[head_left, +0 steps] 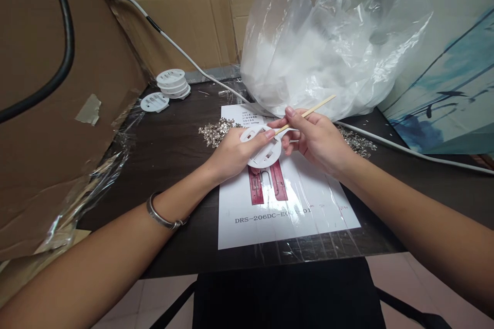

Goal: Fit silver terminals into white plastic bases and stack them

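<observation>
My left hand (235, 153) grips a round white plastic disc (272, 154) with slots cut in it, the thumb lying across its face. In my right hand (318, 136) is a thin wooden stick (322, 106), pinched like a pencil. Its lower end meets the disc near my left thumb; the exact contact is hidden by the fingers. Both hands are above a printed white sheet (239, 231) with a red picture (268, 185). Small metal pieces lie in a heap (216, 132) beside my left hand and in another heap (358, 144) beyond my right wrist.
A stack of white discs (172, 82) stands at the back left, with a single disc (154, 102) in front. A large clear plastic bag (332, 61) fills the back right. A white cable (193, 64) crosses behind the sheet. Cardboard (185, 28) walls enclose the dark table (165, 164).
</observation>
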`<state>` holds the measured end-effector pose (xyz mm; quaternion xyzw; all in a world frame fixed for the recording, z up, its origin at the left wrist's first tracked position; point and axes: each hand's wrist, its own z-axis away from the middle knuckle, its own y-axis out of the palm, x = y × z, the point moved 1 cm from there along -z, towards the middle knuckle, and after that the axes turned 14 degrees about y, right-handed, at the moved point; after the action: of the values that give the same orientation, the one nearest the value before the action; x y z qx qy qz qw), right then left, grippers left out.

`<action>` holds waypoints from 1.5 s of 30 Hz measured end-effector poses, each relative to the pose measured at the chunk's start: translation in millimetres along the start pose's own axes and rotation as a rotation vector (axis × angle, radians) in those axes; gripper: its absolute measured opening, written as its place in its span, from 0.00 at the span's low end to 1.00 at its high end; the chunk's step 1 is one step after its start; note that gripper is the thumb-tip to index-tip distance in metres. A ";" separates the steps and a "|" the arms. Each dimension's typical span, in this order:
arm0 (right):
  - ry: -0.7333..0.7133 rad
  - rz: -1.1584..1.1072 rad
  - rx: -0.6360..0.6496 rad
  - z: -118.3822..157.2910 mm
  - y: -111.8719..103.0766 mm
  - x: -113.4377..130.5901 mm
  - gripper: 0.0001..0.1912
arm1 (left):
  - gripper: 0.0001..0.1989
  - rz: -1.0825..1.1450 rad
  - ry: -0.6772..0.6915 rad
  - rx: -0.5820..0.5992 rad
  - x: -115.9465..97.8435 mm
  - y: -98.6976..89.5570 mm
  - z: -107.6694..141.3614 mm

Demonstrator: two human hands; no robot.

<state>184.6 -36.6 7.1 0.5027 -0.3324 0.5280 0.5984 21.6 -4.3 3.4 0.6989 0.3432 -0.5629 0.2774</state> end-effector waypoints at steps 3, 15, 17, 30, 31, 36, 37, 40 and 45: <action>0.000 0.016 -0.029 0.1 -0.3 -0.4 0.21 | 0.17 -0.009 -0.026 -0.032 1.5 -0.7 -0.6; -0.033 0.039 -0.050 1.3 2.0 1.0 0.25 | 0.18 -0.026 -0.031 -0.004 3.2 -2.1 -0.2; -0.019 0.053 -0.053 0.8 1.7 0.0 0.25 | 0.18 -0.035 -0.026 0.011 2.2 -1.6 0.2; 0.047 0.015 -0.058 -0.5 1.0 -1.0 0.20 | 0.17 -0.038 -0.011 -0.004 2.3 -1.4 0.2; 0.062 0.002 -0.056 -0.4 1.0 -0.8 0.20 | 0.18 -0.034 -0.014 -0.003 2.0 -1.0 0.3; 0.107 -0.038 -0.034 -0.5 0.7 -0.6 0.18 | 0.18 -0.003 -0.004 0.002 1.3 -0.1 0.4; 0.105 -0.034 -0.032 -0.5 0.6 -0.5 0.18 | 0.18 -0.003 0.000 0.004 1.5 -0.2 0.3; 0.102 -0.020 -0.016 0.0 0.0 -0.1 0.18 | 0.16 -0.033 0.015 0.016 2.3 -0.8 0.3; 0.143 -0.014 -0.002 0.1 -1.2 0.9 0.17 | 0.17 -0.100 0.032 0.032 2.3 -1.5 0.7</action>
<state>185.9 -36.4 7.6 0.4651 -0.2859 0.5582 0.6248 20.3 -3.6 1.0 0.6940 0.3731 -0.5702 0.2325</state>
